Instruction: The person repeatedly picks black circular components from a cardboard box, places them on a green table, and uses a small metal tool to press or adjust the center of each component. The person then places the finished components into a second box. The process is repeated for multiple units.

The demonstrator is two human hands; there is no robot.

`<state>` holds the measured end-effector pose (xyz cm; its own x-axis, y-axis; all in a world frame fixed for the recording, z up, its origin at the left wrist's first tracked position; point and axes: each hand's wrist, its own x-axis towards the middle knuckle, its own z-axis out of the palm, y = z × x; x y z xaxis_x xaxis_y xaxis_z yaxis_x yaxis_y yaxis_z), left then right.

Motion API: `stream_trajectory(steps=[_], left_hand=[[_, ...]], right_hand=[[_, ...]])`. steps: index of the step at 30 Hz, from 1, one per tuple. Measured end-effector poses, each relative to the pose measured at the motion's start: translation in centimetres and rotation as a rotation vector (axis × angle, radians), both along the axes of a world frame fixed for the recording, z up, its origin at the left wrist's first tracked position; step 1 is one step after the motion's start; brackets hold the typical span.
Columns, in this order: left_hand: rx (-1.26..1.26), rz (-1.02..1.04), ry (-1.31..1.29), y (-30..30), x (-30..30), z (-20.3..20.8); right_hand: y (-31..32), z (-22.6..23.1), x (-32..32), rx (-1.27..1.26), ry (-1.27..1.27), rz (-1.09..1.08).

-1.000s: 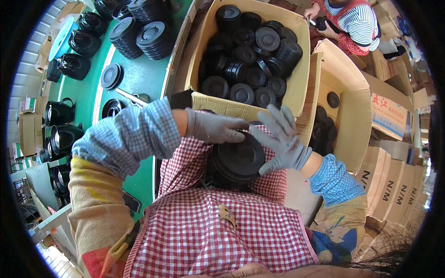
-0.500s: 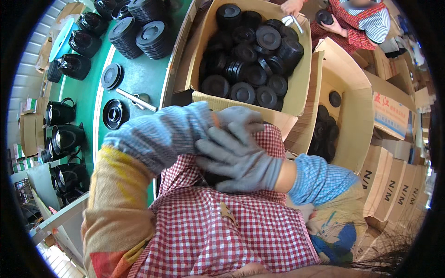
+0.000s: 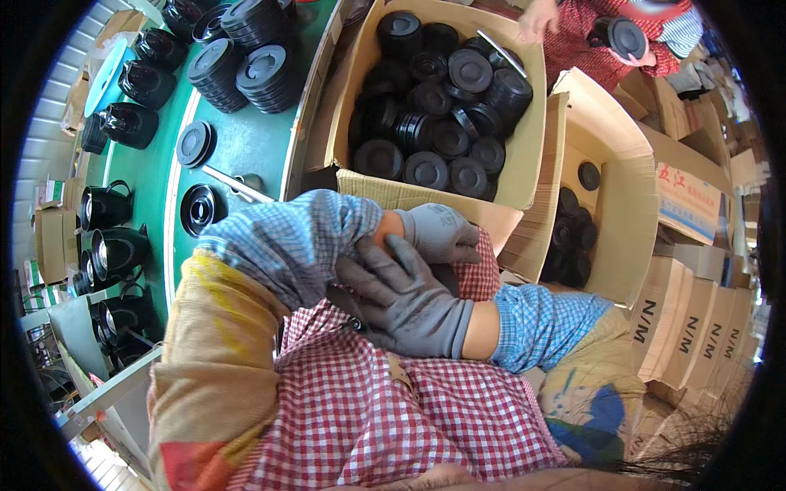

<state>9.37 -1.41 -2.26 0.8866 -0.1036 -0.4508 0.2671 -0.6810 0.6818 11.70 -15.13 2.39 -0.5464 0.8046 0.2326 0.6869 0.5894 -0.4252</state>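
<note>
Black piece [image 3: 446, 279] in the lap [image 3: 483, 274], mostly hidden. Looks stiff, fairly light, probably slick; outer edge likely the best hold. Left hand [image 3: 442, 235] curled just beyond, right hand [image 3: 405, 304] spread over it; can't tell whether either grip holds it. Carton [image 3: 522, 139] close on far side, worktop [image 3: 237, 143] left; more room near, over apron [image 3: 344, 409].

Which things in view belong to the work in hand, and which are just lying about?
Likely in the work:
the gloved left hand and right hand
a black object under them, mostly hidden
perhaps the black discs in the larger open box

Apparently lying about:
pale rod on the green table
turquoise round item
row of cartons
</note>
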Motion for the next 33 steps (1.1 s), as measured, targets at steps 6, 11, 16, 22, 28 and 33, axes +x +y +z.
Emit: stream_trajectory(steps=[6,11,16,22,28,33], left_hand=[[-0.871,0.395,-0.196,0.3,-6.0,-2.8],[-0.774,0.485,0.021,0.0,-4.9,-2.6],[-0.165,0.133,0.138,0.4,-0.8,1.3],[-0.426,0.235,-0.204,1.4,-6.2,0.5],[-0.932,0.584,0.334,-0.5,-4.5,-0.9],[-0.126,-0.078,0.129,-0.4,-0.1,1.7]], right_hand=[[1.1,-2.4,11.4,-0.192,0.027,0.133],[0.6,-2.9,5.9,-0.086,0.113,0.268],[-0.7,-1.2,2.1,-0.001,0.037,0.029],[1.9,-2.7,10.1,-0.165,-0.020,0.343],[1.3,-3.6,5.8,-0.110,0.181,0.408],[-1.0,-1.1,2.2,0.059,0.046,-0.009]])
